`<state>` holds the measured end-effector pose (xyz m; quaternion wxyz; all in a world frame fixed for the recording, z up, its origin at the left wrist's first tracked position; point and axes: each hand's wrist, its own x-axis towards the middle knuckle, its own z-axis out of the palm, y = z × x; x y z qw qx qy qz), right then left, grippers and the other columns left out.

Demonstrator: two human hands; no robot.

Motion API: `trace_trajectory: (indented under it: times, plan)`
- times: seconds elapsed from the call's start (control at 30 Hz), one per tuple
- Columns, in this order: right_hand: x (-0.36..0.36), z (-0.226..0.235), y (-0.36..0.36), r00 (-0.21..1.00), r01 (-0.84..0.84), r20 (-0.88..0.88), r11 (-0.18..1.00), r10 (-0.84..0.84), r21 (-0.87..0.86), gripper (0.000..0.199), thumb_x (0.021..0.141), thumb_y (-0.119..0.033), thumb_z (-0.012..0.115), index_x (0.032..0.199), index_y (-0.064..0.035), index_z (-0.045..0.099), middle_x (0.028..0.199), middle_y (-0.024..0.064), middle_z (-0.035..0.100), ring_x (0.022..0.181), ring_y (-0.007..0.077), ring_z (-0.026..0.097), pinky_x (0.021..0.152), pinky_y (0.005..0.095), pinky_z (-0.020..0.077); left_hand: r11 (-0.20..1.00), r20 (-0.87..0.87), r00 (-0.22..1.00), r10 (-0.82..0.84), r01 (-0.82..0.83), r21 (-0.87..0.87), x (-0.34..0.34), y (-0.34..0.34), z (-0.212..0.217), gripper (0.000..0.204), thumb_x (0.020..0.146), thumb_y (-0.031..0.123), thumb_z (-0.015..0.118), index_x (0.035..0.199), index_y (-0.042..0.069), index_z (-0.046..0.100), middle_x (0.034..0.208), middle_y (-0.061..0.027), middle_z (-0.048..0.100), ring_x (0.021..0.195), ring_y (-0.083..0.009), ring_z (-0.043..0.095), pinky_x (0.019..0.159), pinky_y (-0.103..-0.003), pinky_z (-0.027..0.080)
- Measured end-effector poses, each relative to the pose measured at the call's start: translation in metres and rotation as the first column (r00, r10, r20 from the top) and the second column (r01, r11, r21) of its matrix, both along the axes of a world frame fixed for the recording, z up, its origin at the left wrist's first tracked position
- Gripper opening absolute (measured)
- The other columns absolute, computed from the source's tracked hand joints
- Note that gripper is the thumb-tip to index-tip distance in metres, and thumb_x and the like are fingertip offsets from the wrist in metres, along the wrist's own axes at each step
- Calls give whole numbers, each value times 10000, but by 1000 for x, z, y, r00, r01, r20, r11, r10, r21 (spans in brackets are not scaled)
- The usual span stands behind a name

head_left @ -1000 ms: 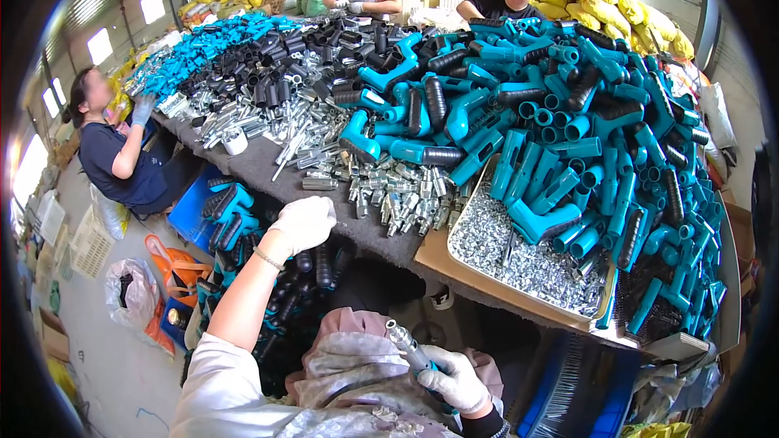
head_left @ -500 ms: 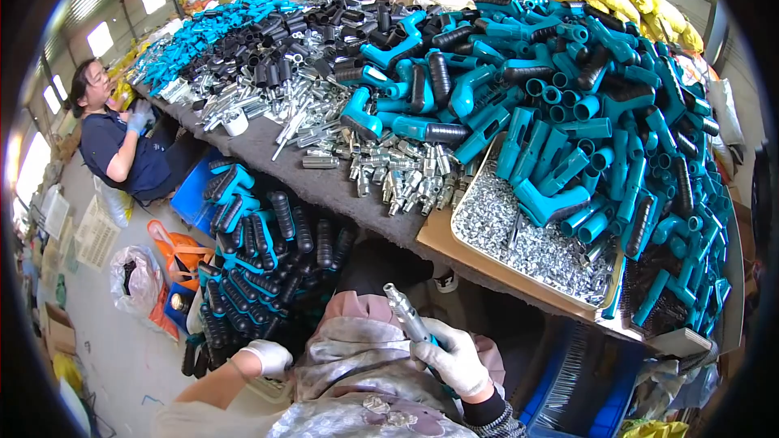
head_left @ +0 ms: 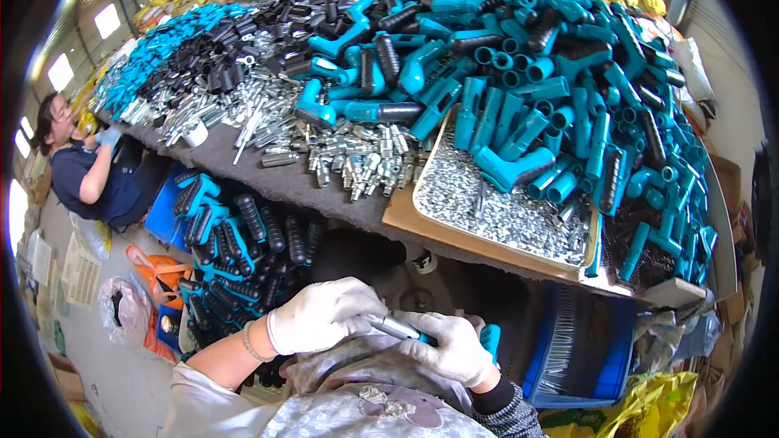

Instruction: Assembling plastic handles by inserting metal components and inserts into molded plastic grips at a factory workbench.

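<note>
In front of my lap I hold a hand tool with a silver metal barrel (head_left: pixel 393 326) and a teal housing (head_left: pixel 489 342). My right hand (head_left: pixel 453 350), in a white glove, is wrapped round the housing and hides most of it. The gloved fingers of my left hand (head_left: pixel 323 316) close round the far left end of the barrel, so its tip is hidden. The tool lies nearly level, sloping down slightly to the right.
On the table, teal pistol-shaped housings (head_left: pixel 511 126) are heaped beside silver metal fittings (head_left: pixel 361 161) and a tray of small metal parts (head_left: pixel 422 204). Black-gripped teal handles (head_left: pixel 235 247) pile up below left. A blue bin (head_left: pixel 610 357) stands right. Co-workers (head_left: pixel 93 166) sit around the table.
My left hand has risen from beside my lap and closed on the barrel's end. The tool has tipped from steeply upright to nearly level in my right hand. The whole view has shifted.
</note>
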<state>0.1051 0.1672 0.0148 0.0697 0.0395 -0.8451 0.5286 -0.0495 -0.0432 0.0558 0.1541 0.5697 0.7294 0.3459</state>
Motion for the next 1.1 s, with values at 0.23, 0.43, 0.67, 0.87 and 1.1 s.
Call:
trace_trajectory:
  times: [0.23,0.43,0.67,0.87,1.1]
  plan:
    - [0,8,-9,975,218,-109,766,-192,605,424,846,-361,736,1162,-80,705,831,143,677,766,323,691,678,420,556,930,301,882,361,-318,-184,13,19,-5,154,923,155,663,1000,29,706,896,-140,709,838,-324,709,768,-376,567]
    - [-1,2,19,996,-68,50,997,69,-25,445,879,-352,722,1209,-55,696,1050,199,719,906,390,707,796,418,572,964,-302,946,-120,184,192,5,12,-8,233,808,111,678,1036,117,723,1080,-75,658,939,-271,671,748,-381,556]
    - [-1,7,16,1000,26,9,944,-30,330,422,873,-379,724,1187,-98,706,872,146,699,776,337,703,689,408,568,993,165,980,110,-101,-62,7,19,-12,209,910,207,671,1064,75,721,979,-101,711,891,-260,701,764,-362,553]
    - [7,-3,25,997,80,-10,944,-81,319,421,872,-388,720,1178,-99,704,859,150,690,751,339,698,672,403,565,979,-145,968,205,-202,40,10,19,-8,246,821,228,738,1030,98,725,1036,-99,692,909,-288,680,726,-381,552]
    - [8,-5,27,999,36,-14,955,-34,293,439,868,-384,718,1203,-100,693,873,148,690,768,344,698,688,415,565,965,-431,899,-72,172,196,13,19,-9,179,785,150,694,955,97,716,1031,-83,699,837,-297,662,732,-404,519]
